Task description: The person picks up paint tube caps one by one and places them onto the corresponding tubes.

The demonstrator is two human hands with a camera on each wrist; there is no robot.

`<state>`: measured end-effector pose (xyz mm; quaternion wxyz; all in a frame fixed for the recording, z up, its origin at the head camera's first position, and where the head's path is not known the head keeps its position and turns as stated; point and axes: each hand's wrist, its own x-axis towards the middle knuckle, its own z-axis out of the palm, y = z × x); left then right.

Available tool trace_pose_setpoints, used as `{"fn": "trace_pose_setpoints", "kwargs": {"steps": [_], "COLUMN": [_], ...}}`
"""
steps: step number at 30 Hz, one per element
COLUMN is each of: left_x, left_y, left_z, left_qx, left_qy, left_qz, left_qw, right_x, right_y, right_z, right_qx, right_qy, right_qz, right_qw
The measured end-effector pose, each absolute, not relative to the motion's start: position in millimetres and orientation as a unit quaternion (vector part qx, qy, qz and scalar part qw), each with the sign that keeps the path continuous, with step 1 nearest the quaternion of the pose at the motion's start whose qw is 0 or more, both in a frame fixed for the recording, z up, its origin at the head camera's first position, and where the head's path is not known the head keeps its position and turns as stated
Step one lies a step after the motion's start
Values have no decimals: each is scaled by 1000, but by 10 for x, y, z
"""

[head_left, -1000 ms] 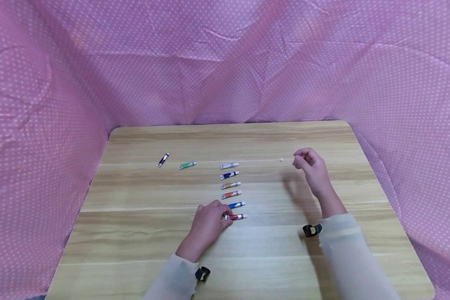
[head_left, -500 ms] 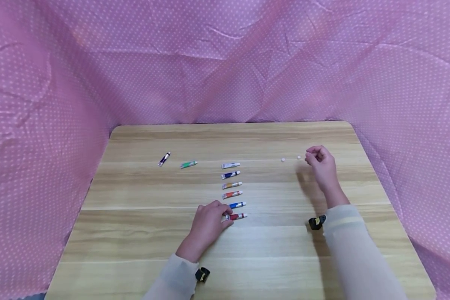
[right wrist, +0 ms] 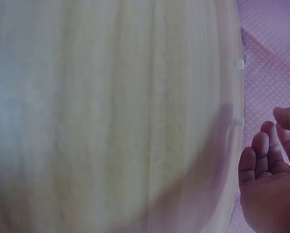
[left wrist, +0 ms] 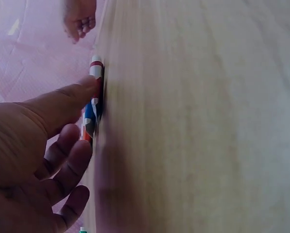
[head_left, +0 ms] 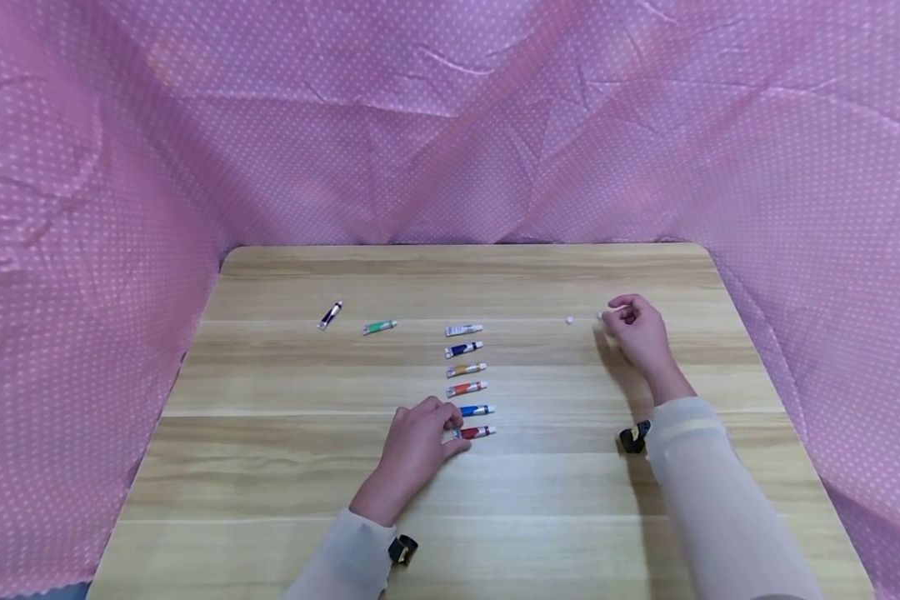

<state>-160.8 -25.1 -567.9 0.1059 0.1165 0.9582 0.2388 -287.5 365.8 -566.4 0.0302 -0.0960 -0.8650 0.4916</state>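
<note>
My left hand (head_left: 412, 442) rests by the left end of a red paint tube (head_left: 478, 432), thumb on the near side, fingers on the far side. In the left wrist view the thumb (left wrist: 69, 99) overlaps the tube and the other fingers are loosely bent. Just beyond, a blue paint tube (head_left: 480, 410) is partly covered by the fingers. At the right, my right hand (head_left: 642, 337) hovers with bent fingers beside a small white piece (head_left: 601, 316). Its thumb and fingertips are apart in the right wrist view. Another small white piece (head_left: 569, 320) lies to the left.
Orange-red (head_left: 467, 389), yellow (head_left: 467, 370), dark blue (head_left: 463, 350) and white (head_left: 463, 331) paint tubes continue the column. A green tube (head_left: 380, 327) and a purple tube (head_left: 330, 315) lie farther left. Pink dotted cloth (head_left: 450, 167) surrounds the wooden table (head_left: 270, 467).
My right hand went right, uncovering the second white piece on the table, then shifted slightly back toward it. The left hand stays near the red tube, its thumb slightly farther from it.
</note>
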Motion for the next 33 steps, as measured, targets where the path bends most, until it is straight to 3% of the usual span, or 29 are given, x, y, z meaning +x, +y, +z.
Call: {"fn": "trace_pose_setpoints", "kwargs": {"steps": [14, 33], "left_x": [-1742, -2222], "left_y": [-441, -1349], "left_z": [-5530, -5349], "left_qx": [40, 4], "left_qy": [947, 943], "left_qz": [304, 330], "left_qw": [100, 44], "right_x": [-2953, -3025], "right_y": [3681, 3669], "right_z": [-5788, -5816], "right_qx": [-117, -103], "right_qy": [-885, -929], "right_qz": [451, 355], "right_qw": [1, -19]}}
